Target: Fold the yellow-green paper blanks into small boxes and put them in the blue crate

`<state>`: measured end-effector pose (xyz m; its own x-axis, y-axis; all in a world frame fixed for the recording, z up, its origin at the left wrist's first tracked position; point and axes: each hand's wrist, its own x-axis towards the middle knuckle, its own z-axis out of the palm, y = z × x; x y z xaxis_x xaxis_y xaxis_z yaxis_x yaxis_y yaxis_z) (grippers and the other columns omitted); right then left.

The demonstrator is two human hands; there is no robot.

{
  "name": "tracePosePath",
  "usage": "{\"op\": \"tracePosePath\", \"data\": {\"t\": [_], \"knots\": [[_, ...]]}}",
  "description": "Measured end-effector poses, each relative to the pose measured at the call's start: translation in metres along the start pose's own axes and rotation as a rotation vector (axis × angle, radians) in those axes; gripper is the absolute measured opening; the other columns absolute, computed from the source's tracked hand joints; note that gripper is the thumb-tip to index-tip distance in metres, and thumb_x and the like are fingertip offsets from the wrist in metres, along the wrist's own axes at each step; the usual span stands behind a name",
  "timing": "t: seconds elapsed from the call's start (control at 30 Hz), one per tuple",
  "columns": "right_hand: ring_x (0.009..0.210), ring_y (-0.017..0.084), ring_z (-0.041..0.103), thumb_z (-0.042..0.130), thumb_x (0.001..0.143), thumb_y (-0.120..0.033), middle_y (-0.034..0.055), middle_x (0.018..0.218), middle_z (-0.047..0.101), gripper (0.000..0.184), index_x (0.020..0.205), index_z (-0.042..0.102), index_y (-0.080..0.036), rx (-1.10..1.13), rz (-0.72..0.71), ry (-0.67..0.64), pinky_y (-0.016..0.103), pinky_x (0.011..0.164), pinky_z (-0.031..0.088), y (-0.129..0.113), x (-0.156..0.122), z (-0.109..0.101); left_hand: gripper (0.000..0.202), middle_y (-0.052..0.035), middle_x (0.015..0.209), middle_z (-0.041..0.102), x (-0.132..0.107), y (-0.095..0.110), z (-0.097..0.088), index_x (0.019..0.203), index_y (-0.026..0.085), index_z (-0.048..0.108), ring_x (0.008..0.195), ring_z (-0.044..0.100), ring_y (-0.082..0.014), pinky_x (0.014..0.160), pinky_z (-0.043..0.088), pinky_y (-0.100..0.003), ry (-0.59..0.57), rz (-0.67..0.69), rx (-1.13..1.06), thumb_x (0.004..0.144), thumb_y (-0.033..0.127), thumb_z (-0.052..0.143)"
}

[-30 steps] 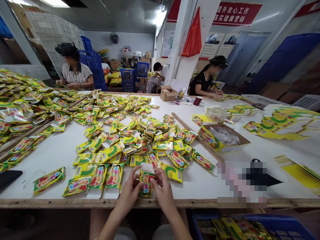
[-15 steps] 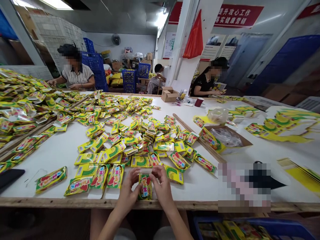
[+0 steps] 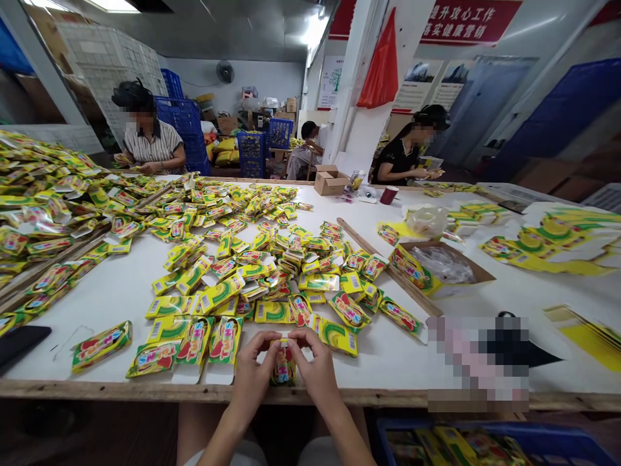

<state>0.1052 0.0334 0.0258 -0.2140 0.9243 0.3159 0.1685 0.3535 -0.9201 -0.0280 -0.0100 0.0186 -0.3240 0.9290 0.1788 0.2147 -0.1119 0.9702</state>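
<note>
A small yellow-and-green candy box with fruit pictures stands near the table's front edge, directly before me. My left hand is closed at the box's upper left, thumb and fingertips on its top end. From the other side my right hand pinches the same top end, and the two thumbs almost meet. The fingers partly cover the top of the box. Just left of my left hand lie similar boxes, one of them a candy box with an open white flap toward me.
A large heap of such boxes spreads across the white table. A wooden strip divides it on the right, beside an open carton. A blue crate sits below the front edge. Two people work across the table.
My fingertips have come together over the top end of the box, where they were farther apart before. The view has shifted slightly.
</note>
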Motion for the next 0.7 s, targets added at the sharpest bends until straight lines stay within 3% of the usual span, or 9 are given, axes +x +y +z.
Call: {"op": "tracePosePath", "data": {"t": [0.13, 0.37, 0.5, 0.6, 0.7], "knots": [[0.065, 0.017, 0.06, 0.06, 0.087, -0.036, 0.003, 0.074, 0.067, 0.02, 0.081, 0.067, -0.018, -0.001, 0.057, -0.011, 0.026, 0.063, 0.049, -0.003, 0.006, 0.0, 0.024, -0.0054, 0.082, 0.074, 0.005, 0.002, 0.001, 0.088, 0.019, 0.071, 0.076, 0.068, -0.021, 0.07, 0.054, -0.03, 0.035, 0.01, 0.021, 0.086, 0.039, 0.059], [0.079, 0.02, 0.065, 0.06, 0.087, -0.033, 0.0054, 0.084, 0.069, 0.016, 0.084, 0.068, -0.019, 0.017, -0.056, -0.011, 0.028, 0.07, 0.053, 0.009, -0.003, 0.0, 0.022, -0.0077, 0.094, 0.073, -0.001, -0.012, -0.004, 0.093, 0.021, 0.074, 0.092, 0.067, -0.0243, 0.079, 0.055, -0.034, -0.03, 0.079, -0.015, 0.085, 0.038, 0.062], [0.08, 0.02, 0.067, 0.059, 0.087, -0.032, 0.0049, 0.087, 0.07, 0.014, 0.088, 0.068, -0.021, 0.017, -0.037, -0.02, 0.028, 0.072, 0.053, 0.01, -0.009, 0.004, 0.022, -0.0074, 0.099, 0.072, -0.007, -0.016, -0.004, 0.098, 0.023, 0.073, 0.094, 0.068, -0.0237, 0.081, 0.056, -0.034, -0.026, 0.068, -0.023, 0.085, 0.037, 0.062], [0.084, 0.021, 0.066, 0.053, 0.091, -0.034, 0.0053, 0.088, 0.071, 0.019, 0.088, 0.068, -0.022, -0.09, -0.032, 0.042, 0.03, 0.076, 0.052, 0.003, -0.015, -0.035, 0.034, -0.0085, 0.111, 0.069, -0.01, -0.016, -0.007, 0.116, 0.024, 0.065, 0.092, 0.069, -0.022, 0.082, 0.056, -0.034, 0.007, 0.017, -0.052, 0.085, 0.039, 0.062], [0.078, 0.024, 0.065, 0.053, 0.088, -0.043, 0.007, 0.084, 0.071, 0.025, 0.084, 0.07, -0.025, -0.344, 0.041, 0.068, 0.032, 0.07, 0.052, -0.001, -0.024, -0.119, 0.032, -0.009, 0.109, 0.069, -0.01, -0.015, -0.009, 0.114, 0.023, 0.064, 0.089, 0.068, -0.0215, 0.081, 0.055, -0.035, 0.001, -0.006, -0.011, 0.087, 0.039, 0.06]]}}
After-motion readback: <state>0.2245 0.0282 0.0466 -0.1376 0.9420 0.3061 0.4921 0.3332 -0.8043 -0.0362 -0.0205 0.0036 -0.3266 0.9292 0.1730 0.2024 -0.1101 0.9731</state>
